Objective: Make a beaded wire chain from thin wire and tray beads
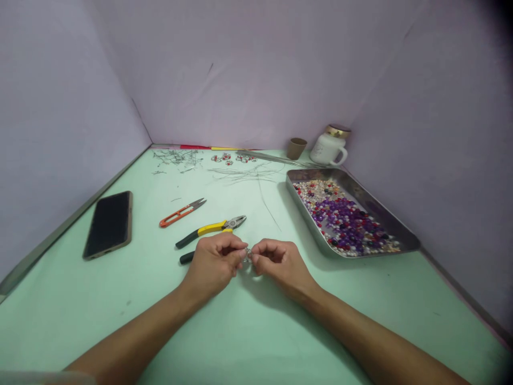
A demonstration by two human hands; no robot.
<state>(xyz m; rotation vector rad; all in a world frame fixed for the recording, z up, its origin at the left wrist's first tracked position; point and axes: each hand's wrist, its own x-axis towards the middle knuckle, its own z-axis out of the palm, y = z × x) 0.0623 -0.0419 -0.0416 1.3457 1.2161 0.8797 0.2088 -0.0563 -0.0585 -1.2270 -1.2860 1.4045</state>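
Between my two hands is a small wire piece (248,254), silvery and perhaps beaded, mostly covered by fingertips. My left hand (216,260) pinches it from the left, thumb against forefinger. From the right, my right hand (278,263) pinches the same piece. Just beyond my left hand lie combination pliers (212,229) with yellow and black handles, jaws pointing right; my left hand partly hides the lower handle. Orange thread snips (182,213) rest farther back on the left.
A metal tray (312,227) of mixed beads (348,219) stands right. Loose wires (248,174), wire scraps (176,159) and small red-beaded wire pieces (228,158) lie at the back. A brown cup (296,149), white lidded mug (327,149) and phone (108,224) stand or lie around.
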